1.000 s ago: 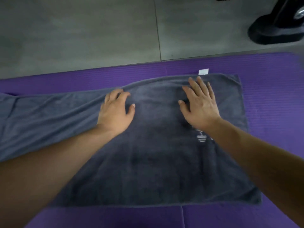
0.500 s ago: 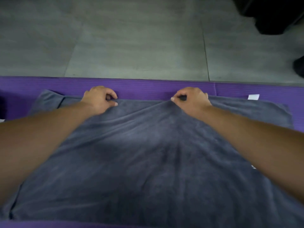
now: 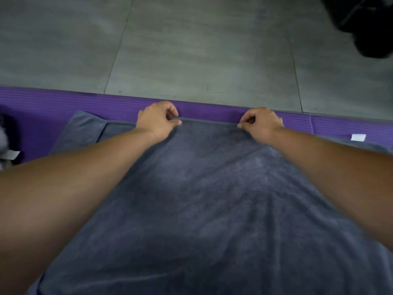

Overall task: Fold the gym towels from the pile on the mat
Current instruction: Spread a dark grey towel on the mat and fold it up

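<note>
Left hand pinches the far hem of the grey towel, thumb against curled fingers. Right hand pinches the same hem further along. The towel lies spread on the purple mat, its far hem just inside the mat's far border.

Risks, judged: both hands grip mid-hem, not the corners, so the ends may sag or trail on lifting and skew the fold. At left a lower layer juts past the upper one, and dragging could widen that offset. An uneven pull would crease the slack cloth.

Surface: ribbed mat. Blurred pale item at far left, unidentified. Grey tiled floor beyond. White label at the towel's right. Dark object top right, unclear.
</note>
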A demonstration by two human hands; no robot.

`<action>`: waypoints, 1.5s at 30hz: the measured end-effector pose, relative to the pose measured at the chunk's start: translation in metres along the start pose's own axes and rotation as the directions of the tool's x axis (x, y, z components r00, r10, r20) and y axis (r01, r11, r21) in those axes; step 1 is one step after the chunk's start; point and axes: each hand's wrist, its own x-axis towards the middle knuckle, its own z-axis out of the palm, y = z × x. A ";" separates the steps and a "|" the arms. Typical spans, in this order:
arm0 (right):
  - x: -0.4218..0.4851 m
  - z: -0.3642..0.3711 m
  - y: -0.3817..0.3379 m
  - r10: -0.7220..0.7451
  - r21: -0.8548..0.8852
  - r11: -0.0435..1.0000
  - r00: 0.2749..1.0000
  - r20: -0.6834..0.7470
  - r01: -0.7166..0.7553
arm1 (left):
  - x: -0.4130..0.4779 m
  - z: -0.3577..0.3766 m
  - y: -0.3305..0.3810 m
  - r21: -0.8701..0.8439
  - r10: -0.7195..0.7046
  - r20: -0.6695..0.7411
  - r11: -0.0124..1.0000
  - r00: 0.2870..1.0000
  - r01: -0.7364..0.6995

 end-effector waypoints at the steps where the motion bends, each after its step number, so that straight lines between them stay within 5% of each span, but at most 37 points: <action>1: 0.002 0.001 -0.003 0.014 -0.019 1.000 1.000 -0.006 -0.014 | -0.001 0.000 0.002 0.047 0.011 -0.026 0.999 1.000 -0.009; 7: -0.011 0.018 -0.019 -0.046 -0.148 0.989 0.986 -0.163 0.021 | -0.007 -0.038 -0.015 0.199 0.033 -0.024 0.980 0.999 -0.028; 15: -0.045 0.085 -0.139 -0.510 -0.118 0.853 0.860 0.028 0.509 | -0.032 -0.120 -0.135 0.367 -0.174 -0.091 0.909 0.980 0.196; 19: -0.045 0.103 -0.178 -0.442 -0.145 0.868 0.871 0.213 0.475 | -0.024 -0.128 -0.145 0.357 -0.189 -0.152 0.905 0.970 0.232; 24: -0.049 0.094 -0.176 -0.348 -0.238 0.864 0.867 0.358 0.444 | -0.012 -0.131 -0.148 0.096 -0.367 -0.311 0.905 0.877 0.414; 27: -0.052 0.095 -0.178 -0.302 -0.284 0.852 0.856 0.419 0.440 | -0.017 -0.124 -0.148 0.059 -0.349 -0.307 0.922 0.886 0.383; 30: -0.054 0.100 -0.189 -0.310 -0.328 0.837 0.874 0.373 0.437 | -0.047 -0.133 -0.150 -0.067 -0.323 -0.303 0.946 0.897 0.318; 33: -0.057 0.107 -0.211 -0.478 -0.320 0.796 0.858 0.189 0.514 | -0.115 -0.139 -0.158 -0.107 -0.282 -0.279 0.959 0.918 0.263; 37: -0.055 0.143 -0.274 -0.567 -0.045 0.817 0.815 0.120 0.575 | -0.251 -0.122 -0.162 -0.113 -0.225 -0.276 0.973 0.934 0.201; 40: -0.049 0.165 -0.320 -0.553 0.102 0.833 0.826 0.112 0.544 | -0.330 -0.098 -0.179 -0.120 -0.430 -0.306 0.903 0.849 0.413; 45: -0.028 0.182 -0.370 -0.506 0.113 0.860 0.860 0.058 0.498 | -0.377 -0.086 -0.219 -0.255 -0.688 -0.333 0.724 0.645 0.641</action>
